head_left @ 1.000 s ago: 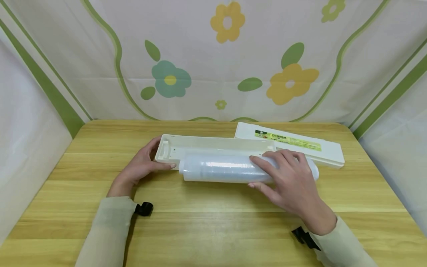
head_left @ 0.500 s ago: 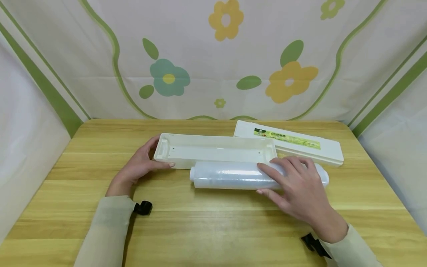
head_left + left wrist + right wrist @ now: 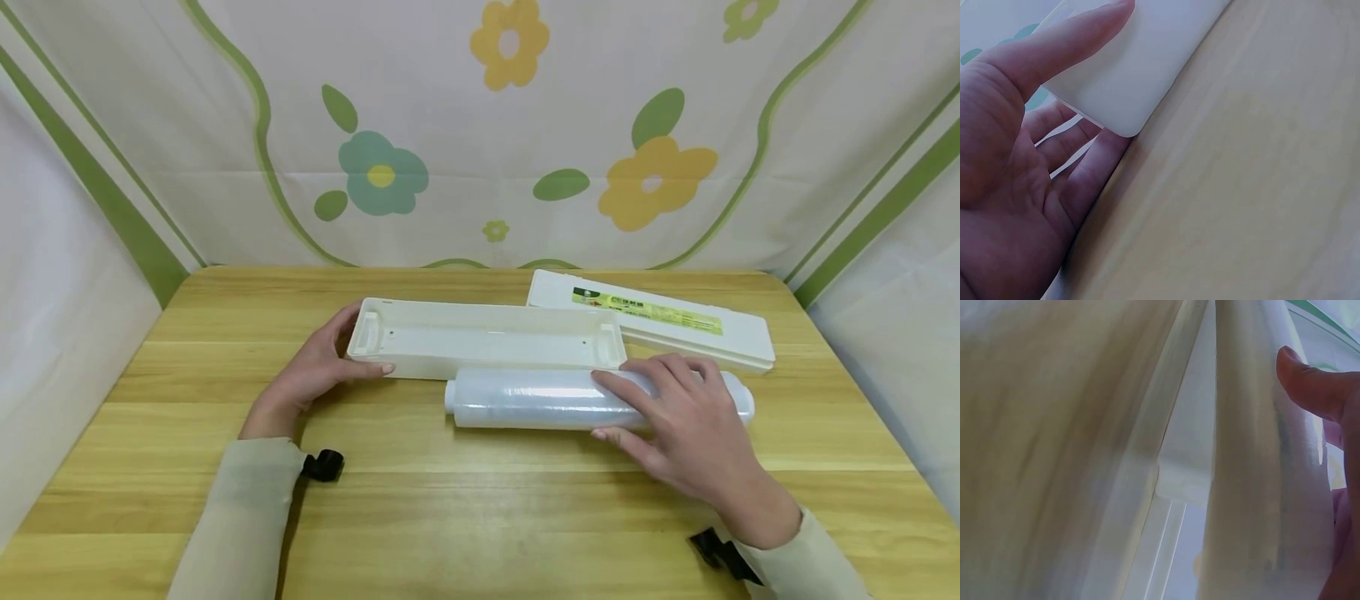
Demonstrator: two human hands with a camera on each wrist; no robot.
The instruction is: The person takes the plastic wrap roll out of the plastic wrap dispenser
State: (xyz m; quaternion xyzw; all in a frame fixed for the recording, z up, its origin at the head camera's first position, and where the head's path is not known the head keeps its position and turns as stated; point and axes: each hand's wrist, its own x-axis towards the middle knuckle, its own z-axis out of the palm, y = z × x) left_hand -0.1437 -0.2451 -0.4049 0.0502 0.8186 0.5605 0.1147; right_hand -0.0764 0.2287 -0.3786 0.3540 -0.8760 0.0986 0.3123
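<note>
My left hand (image 3: pixel 318 368) holds the left end of a long, white, open-topped plastic box (image 3: pixel 423 367). Its thumb lies on the front wall, and the left wrist view has the other fingers (image 3: pixel 1063 140) around the end of the box. Nothing lies inside the box. A roll of cling film (image 3: pixel 525 402) is in the grasp of my right hand (image 3: pixel 690 433), thumb on the near side and fingers over the top. The roll lies lengthwise in front of the box and reaches past its right end. In the right wrist view, a gap shows under the roll (image 3: pixel 1254 462), and part of the hand is cut off.
A long white lid-like piece (image 3: pixel 738 337) with a green and yellow label lies behind the box at the right, partly hidden by it. The wooden table (image 3: pixel 480 517) ends at a white curtain (image 3: pixel 465 125) with printed flowers. White fabric hangs on both sides.
The roll has come away from the box, moving right and towards me in my right hand. The box interior now shows fully. My left hand stays on the box's end.
</note>
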